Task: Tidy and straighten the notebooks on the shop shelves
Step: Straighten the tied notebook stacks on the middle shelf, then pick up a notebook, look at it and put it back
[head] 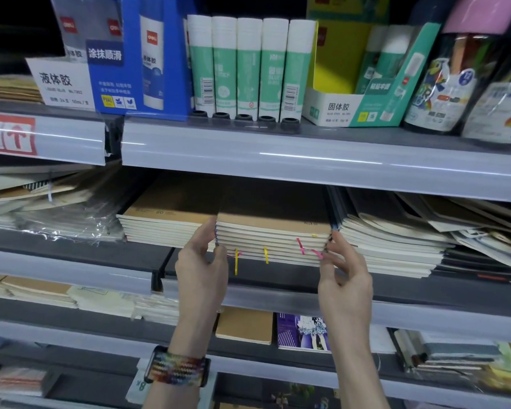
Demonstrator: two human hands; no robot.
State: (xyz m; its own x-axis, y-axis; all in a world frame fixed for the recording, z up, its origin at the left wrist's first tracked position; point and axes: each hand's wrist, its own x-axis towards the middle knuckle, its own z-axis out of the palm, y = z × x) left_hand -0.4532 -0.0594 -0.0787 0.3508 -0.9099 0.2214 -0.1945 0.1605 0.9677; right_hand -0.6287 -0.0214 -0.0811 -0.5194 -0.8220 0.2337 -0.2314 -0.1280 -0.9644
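Shop shelving fills my view. On the middle shelf (101, 255) sits the kraft notebook stack (273, 240), page edges towards me, with yellow and pink ribbon markers (266, 255) trailing out of the front.

I have the left hand (202, 267) at the stack's 9 o'clock end, thumb on the top cover and fingers (220, 252) curled against the side. The right hand (344, 273) is at the 3 o'clock end, thumb up at the top corner and fingertips pinching the lower edges. Both are clamped on the same stack.

I judge this as the squaring-up step: the pile is being pressed in from both ends. Next it needs an even push back to line up with the neighbouring kraft stack (165, 225), which touches it at 9 o'clock, and the ribbons want tucking in.

At 3 o'clock, the splayed notebooks (396, 246) fan out untidily and look like the next job. Glue sticks (250, 66) stand on the shelf at 12 o'clock.
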